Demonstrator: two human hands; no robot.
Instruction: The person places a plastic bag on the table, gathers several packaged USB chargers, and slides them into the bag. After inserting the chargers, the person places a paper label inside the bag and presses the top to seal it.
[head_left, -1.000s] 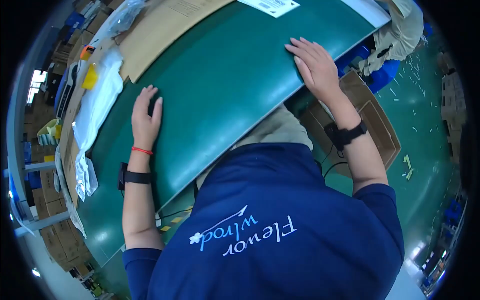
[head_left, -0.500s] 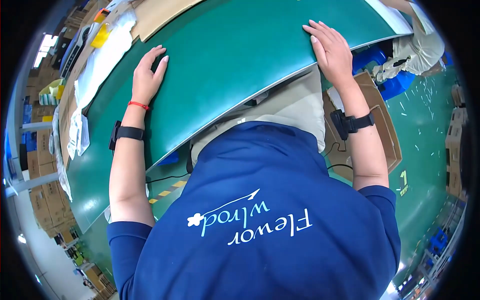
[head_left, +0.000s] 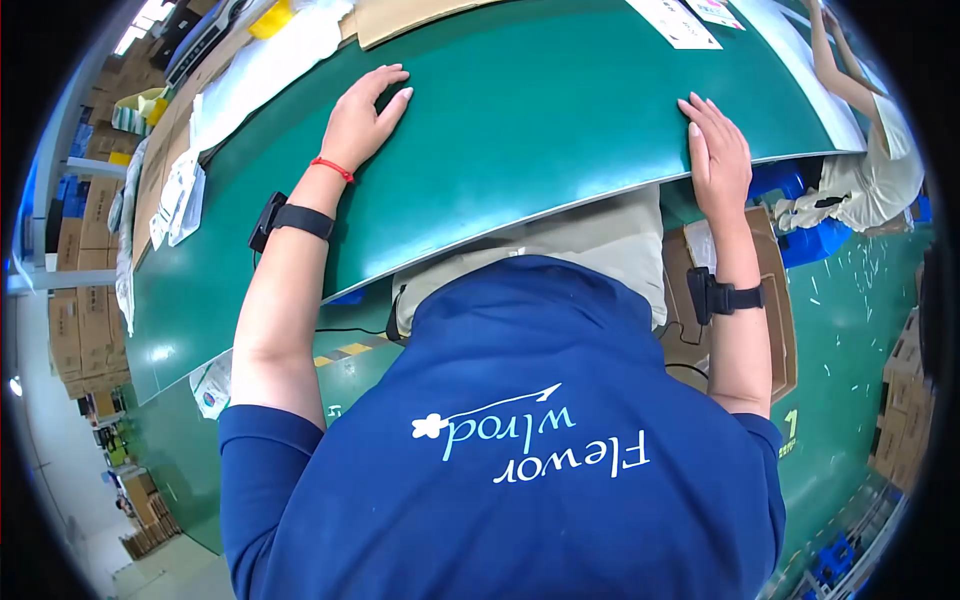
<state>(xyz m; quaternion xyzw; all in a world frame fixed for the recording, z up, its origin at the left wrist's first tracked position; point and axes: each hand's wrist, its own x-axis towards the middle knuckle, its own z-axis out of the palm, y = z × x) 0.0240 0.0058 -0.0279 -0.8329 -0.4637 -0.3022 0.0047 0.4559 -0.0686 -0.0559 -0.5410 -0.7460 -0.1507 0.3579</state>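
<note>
My left hand [head_left: 362, 120] rests palm down on the green tabletop [head_left: 530, 125], its thumb apart from the fingers and nothing in it. Farther right, my right hand [head_left: 721, 158] lies at the table's near edge, fingers stretched over the green surface, also holding nothing. A black strap with a small device [head_left: 290, 220] is around my left forearm, below a red cord bracelet [head_left: 333, 169]. Another black strap with a device [head_left: 725, 298] is around my right forearm. White printed cards [head_left: 680, 22] lie at the far side, beyond both hands.
Flat cardboard [head_left: 410, 18] and white plastic wrapping [head_left: 265, 75] lie along the table's far left side. Below the right edge stands an open cardboard box [head_left: 783, 345]. Another person [head_left: 875, 165] is beside a blue container at the right. White scraps litter the green floor.
My view has shifted, bringing the printed cards into sight at the far side. My left hand appears farther right and higher; the right appears farther right and lower. Both stay empty on the table.
</note>
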